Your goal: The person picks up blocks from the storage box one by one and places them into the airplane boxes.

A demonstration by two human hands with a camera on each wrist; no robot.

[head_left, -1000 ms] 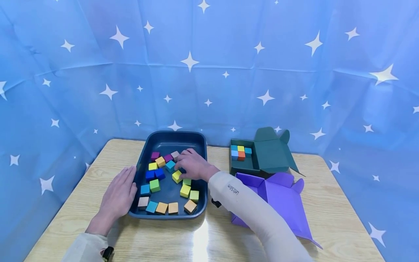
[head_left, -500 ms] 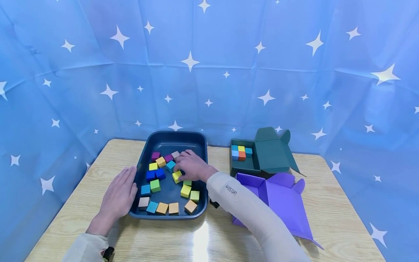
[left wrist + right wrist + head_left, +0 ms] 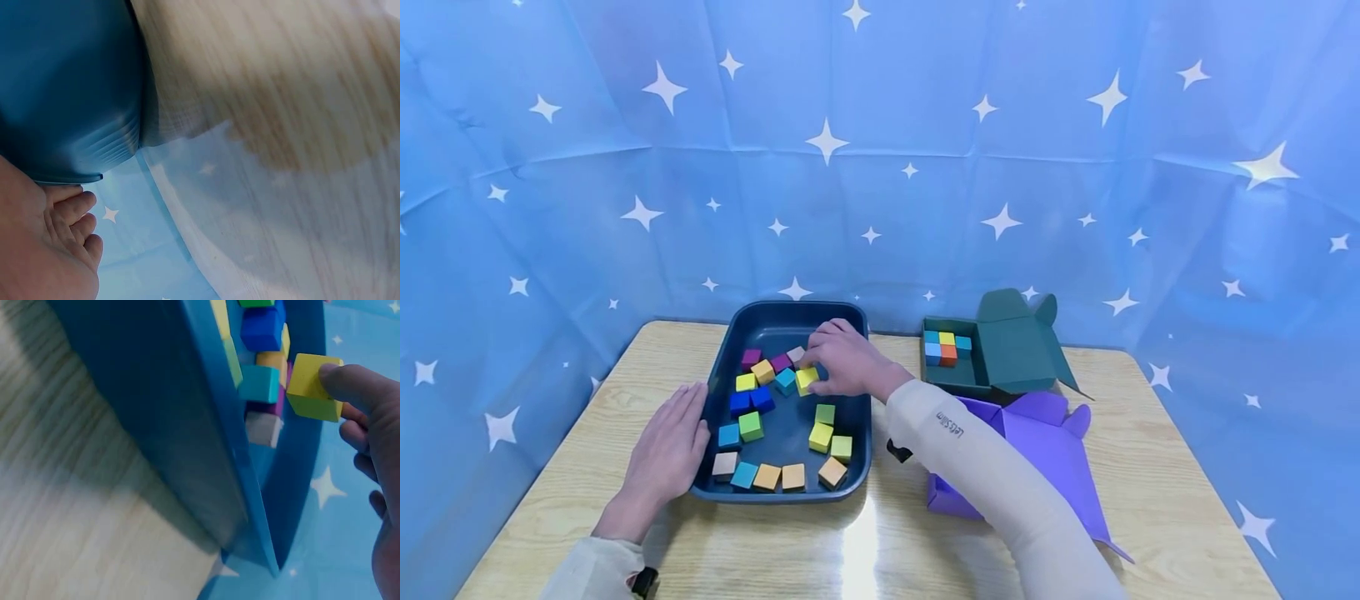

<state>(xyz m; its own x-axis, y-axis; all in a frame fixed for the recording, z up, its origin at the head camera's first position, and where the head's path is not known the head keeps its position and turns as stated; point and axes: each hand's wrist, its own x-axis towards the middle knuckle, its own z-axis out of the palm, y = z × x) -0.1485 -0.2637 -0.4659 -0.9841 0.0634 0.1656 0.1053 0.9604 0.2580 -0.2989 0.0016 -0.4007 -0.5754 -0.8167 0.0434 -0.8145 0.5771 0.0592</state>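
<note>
My right hand (image 3: 847,360) pinches a yellow cube (image 3: 314,386) between thumb and fingers, raised over the dark blue tray (image 3: 775,498). In the right wrist view, the thumb lies on one face of that cube. Below it in the tray are a teal cube (image 3: 785,382) and a pale grey cube (image 3: 263,429). My left hand (image 3: 668,443) lies against the tray's left rim with its fingers extended. The left wrist view has the fingers (image 3: 76,206) at the rim, from below.
Many coloured cubes lie loose in the tray, among them a green cube (image 3: 750,427). Right of it stands an open dark green box (image 3: 1022,354) holding several cubes in its compartment. An open purple box (image 3: 1052,467) sits in front, partly behind the right sleeve.
My right hand has lifted the yellow cube from the tray floor and moved slightly up and away. The light green cube beneath it now shows fully. The left hand has stayed at the rim.
</note>
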